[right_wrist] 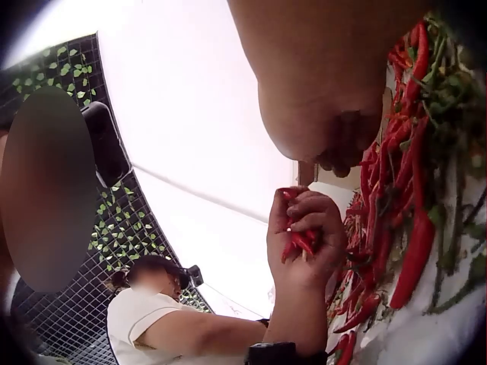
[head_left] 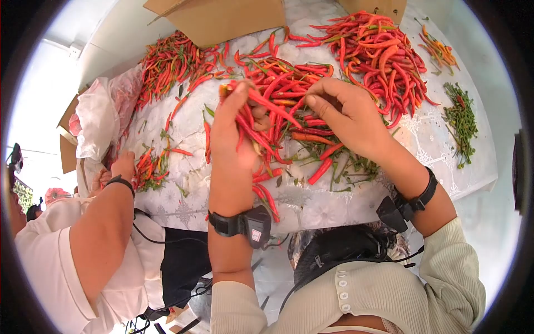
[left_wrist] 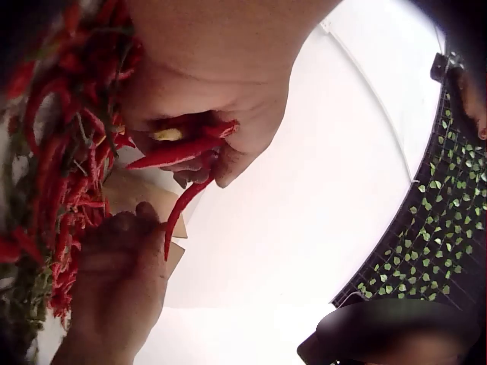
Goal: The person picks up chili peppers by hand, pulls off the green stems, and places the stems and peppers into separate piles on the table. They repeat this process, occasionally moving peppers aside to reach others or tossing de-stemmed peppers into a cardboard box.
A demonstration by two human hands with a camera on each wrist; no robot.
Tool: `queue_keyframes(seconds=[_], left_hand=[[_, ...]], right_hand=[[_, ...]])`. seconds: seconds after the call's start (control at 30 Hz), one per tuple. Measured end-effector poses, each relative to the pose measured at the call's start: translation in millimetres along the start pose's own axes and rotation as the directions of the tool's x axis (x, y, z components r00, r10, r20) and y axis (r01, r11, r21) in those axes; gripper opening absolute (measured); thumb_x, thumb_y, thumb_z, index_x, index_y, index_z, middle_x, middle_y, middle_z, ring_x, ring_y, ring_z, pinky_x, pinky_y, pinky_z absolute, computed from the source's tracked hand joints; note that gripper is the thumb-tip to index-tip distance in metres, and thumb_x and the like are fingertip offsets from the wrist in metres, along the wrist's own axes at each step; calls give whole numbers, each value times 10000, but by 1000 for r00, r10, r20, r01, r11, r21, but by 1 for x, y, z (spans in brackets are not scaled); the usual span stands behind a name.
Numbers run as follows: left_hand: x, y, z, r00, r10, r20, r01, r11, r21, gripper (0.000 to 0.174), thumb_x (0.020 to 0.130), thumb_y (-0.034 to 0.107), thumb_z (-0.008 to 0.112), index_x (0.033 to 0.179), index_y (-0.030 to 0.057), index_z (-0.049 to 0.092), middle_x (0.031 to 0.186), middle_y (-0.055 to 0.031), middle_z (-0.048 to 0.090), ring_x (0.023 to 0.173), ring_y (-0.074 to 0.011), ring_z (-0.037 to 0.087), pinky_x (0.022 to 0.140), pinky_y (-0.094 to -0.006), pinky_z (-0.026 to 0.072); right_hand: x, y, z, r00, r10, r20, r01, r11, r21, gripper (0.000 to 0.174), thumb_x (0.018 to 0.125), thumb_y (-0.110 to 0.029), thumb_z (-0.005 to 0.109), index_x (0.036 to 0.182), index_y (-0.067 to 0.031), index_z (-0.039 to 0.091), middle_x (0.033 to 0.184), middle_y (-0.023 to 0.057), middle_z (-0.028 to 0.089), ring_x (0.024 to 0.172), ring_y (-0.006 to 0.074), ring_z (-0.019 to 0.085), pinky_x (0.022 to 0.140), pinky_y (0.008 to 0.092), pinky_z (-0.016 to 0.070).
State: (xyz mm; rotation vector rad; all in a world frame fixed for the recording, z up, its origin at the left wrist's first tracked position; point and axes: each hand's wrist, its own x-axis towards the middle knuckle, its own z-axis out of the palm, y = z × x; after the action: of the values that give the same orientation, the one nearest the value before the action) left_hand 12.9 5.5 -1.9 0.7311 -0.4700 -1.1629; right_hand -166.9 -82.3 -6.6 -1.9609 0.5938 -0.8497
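Observation:
My left hand (head_left: pixel 236 128) grips several red chili peppers (left_wrist: pixel 179 153), with one long pepper (head_left: pixel 272 107) slanting out between thumb and fingers. In the right wrist view, its fingers (right_wrist: pixel 313 205) curl round the bunch. My right hand (head_left: pixel 353 117) is just to the right, its fingers loosely bent and nothing visible in them; the fingertips come near the long pepper's tip. Below both hands lies the middle pile of red chilies (head_left: pixel 283 83), with loose green stems (head_left: pixel 356 167) at its near right side.
Larger chili piles stand at back left (head_left: pixel 172 61) and back right (head_left: pixel 384 55). A heap of green stems (head_left: pixel 460 125) lies far right. A cardboard box (head_left: pixel 228 22) sits at the back. Another person's arm (head_left: pixel 103 239) reaches in from the left beside a plastic bag (head_left: pixel 100 111).

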Motion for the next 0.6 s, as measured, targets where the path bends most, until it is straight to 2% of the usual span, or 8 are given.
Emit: queue_keyframes(seconds=[0.03,0.13,0.17,0.23,0.37,0.43,0.6], left_hand=[[2,2,-4,1000,2,14,-1,997,-78,143,867,176,542,908,39,553,717,-14,537,563,-86,478,456,-194,390],[5,4,-13,989,-33,144,64,974,-218,169,858,179,555,879,19,503,755,-41,496,660,-112,454,456,-184,421],[6,3,-15,991,-22,131,52,971,-235,163,852,171,552,882,18,506,766,-46,504,666,-128,467,480,-196,461],[5,2,-11,998,-35,49,47,962,-267,155,846,162,558,875,19,504,776,-45,507,670,-130,477,486,-200,467],[5,2,-6,994,-82,-73,51,935,-350,134,838,144,571,855,29,505,789,-40,510,662,-131,478,509,-217,483],[4,3,-5,991,-121,-54,94,930,-355,121,838,136,573,841,36,503,782,-28,504,645,-119,465,505,-216,470],[3,1,-13,994,-107,28,111,951,-290,98,856,122,565,880,35,527,756,3,473,618,-79,437,486,-203,423]], right_hand=[[0,1,-1,1000,15,-21,-17,999,-50,162,811,-174,618,818,-19,575,697,120,554,632,221,541,591,329,430],[0,7,-4,994,-105,17,106,968,-227,166,726,-156,665,803,-30,589,733,128,578,693,269,571,624,371,446],[0,10,-5,988,-147,53,156,932,-327,169,707,-150,672,796,-33,589,742,128,581,714,281,572,643,382,449],[-2,15,-5,966,-222,136,260,821,-508,180,668,-138,687,784,-39,590,760,127,587,757,303,575,682,402,455],[-5,16,-2,965,-150,218,243,827,-507,188,653,-147,698,750,-29,589,768,126,576,806,314,563,721,408,454],[-6,12,0,973,-111,201,198,849,-489,201,645,-160,708,741,-24,594,774,126,570,820,313,558,725,407,455],[-8,5,-2,950,-137,280,277,784,-555,212,631,-172,726,758,-34,626,810,122,567,848,299,557,727,401,454]])
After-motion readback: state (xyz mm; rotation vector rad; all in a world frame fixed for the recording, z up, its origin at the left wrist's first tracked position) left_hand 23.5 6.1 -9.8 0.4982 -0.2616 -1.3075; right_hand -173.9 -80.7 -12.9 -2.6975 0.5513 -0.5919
